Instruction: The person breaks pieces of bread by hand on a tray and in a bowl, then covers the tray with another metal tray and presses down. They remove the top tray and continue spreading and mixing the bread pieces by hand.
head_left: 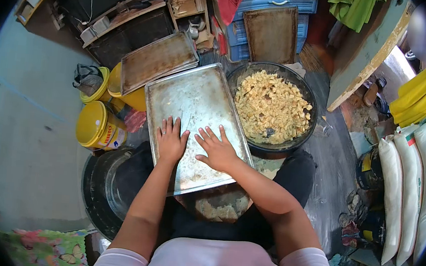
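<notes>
Near the middle of the frame, a shallow metal tray (195,98), long axis from upper centre down toward lower centre, with a slight lean to the left at its top end. Directly under both palms, so no gap to cross from either hand. Left hand (170,142) flat on the lower left part of the tray, fingertips toward the top of the frame, fingers a little apart, clamped on nothing. Right hand (216,148) likewise palm down, fingers spread wide, on the lower right part, fingertips toward the upper left, also without a grip on any edge. Between the two thumbs, just a narrow strip of bare metal. To the right of the tray, a round black basin (272,148) with a pale yellow chunky mixture (271,105) inside, nearer to the right hand than to the left, up and to the right of it. Along the tray's right long side, an overlap with the basin's left rim in this view; cannot tell whether in contact. Beyond the tray's far end, toward the upper left, darker stained trays (158,60) in a stack. Well left of the left hand, a lidded yellow bucket (92,125); below it, a black tub (97,194).
</notes>
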A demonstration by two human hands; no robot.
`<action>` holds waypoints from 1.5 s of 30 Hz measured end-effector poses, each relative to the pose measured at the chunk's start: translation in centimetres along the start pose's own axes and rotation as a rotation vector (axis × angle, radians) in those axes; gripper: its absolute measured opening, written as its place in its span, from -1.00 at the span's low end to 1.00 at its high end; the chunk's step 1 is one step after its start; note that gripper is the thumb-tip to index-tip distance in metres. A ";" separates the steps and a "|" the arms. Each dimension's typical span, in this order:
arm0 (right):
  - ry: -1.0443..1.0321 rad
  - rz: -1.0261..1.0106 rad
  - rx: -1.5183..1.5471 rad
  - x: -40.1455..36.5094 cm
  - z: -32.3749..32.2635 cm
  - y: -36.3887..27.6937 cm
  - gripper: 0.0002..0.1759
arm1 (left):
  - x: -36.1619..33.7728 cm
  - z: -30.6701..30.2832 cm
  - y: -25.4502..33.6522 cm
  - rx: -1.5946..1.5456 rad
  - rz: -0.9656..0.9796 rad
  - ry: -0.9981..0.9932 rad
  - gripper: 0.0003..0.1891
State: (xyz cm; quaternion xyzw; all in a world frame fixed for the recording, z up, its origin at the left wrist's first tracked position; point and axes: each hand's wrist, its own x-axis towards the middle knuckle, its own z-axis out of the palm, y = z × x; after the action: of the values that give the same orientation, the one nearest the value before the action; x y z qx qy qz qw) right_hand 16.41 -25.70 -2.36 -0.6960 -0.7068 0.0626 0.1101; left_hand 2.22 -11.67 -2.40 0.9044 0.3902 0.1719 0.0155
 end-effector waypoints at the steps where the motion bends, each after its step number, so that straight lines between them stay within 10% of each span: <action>1: 0.008 0.032 -0.004 0.2 -0.1 0.3 -0.21 | 0.0 0.0 0.0 0.014 -0.015 -0.019 -0.40; 34: 0.176 0.203 -0.051 4.6 0.2 4.0 -0.15 | 0.0 0.6 0.0 0.043 0.022 0.028 -0.44; 39: 0.332 0.010 0.404 5.4 -0.7 3.5 -0.49 | 1.0 0.2 -0.7 -0.280 -0.078 -0.025 -0.46; 45: 0.728 0.241 0.913 7.0 -3.0 9.2 -0.55 | 5.6 0.6 -0.7 -0.255 -0.011 0.008 -0.51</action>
State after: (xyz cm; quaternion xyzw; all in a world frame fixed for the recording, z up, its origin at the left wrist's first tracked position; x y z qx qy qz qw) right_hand 26.02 -18.73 -1.24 -0.6303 -0.4411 0.1296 0.6255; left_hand 5.50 -7.11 -1.43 0.8922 0.3704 0.2236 0.1296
